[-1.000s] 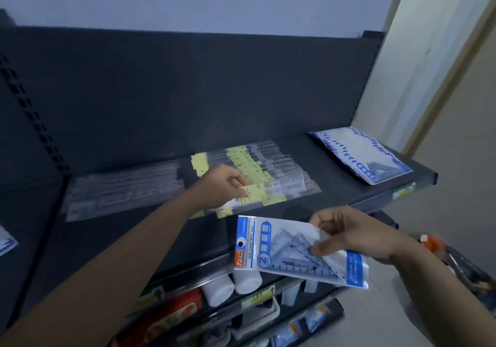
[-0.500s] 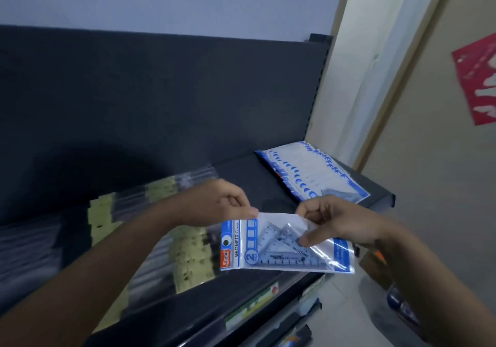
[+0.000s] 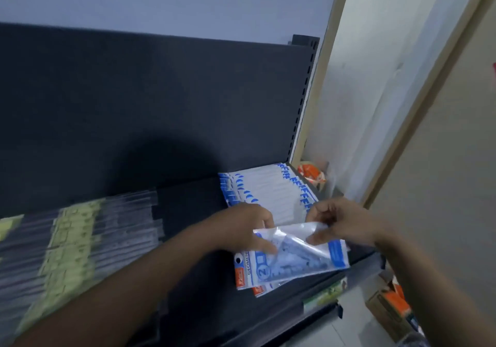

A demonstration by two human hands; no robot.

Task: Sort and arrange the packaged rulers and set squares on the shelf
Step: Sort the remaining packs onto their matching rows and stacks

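- Left hand (image 3: 239, 228): from my feed I read it as grasping. The thumb lies on the face of the set-square packet (image 3: 298, 258) near its left end, and the fingers are curled over the top edge.
- Right hand (image 3: 346, 223): also grasping. It pinches the packet's upper right edge between thumb and curled fingers.
- The packet is clear plastic with blue end strips, a red corner mark and a triangle inside. It is tilted, with the glossy top flap catching the light.
- It sits at the front right of the dark shelf (image 3: 193, 204), just in front of the fanned stack (image 3: 268, 191). I cannot tell whether it touches the shelf.
- A second packet (image 3: 259, 291) lies under it. Only its red corner and a clear edge stick out at the lower left.
- The fanned stack is white-and-blue packets, overlapped in a row against the right rear of the shelf.
- Packaged rulers (image 3: 80, 239) in clear sleeves with yellow labels are spread over the left half of the shelf, well apart from the packets. They are motion-blurred, so I get no detail.
- The dark back panel (image 3: 134, 105) stands behind the shelf.
- A green-and-white label (image 3: 324, 293) is on the shelf's front edge, below the held packet.
- An orange-and-white item (image 3: 312, 173) sits just past the shelf's right rear corner. It is too blurred for me to name.
- A cardboard box (image 3: 386, 309) is on the floor at lower right.
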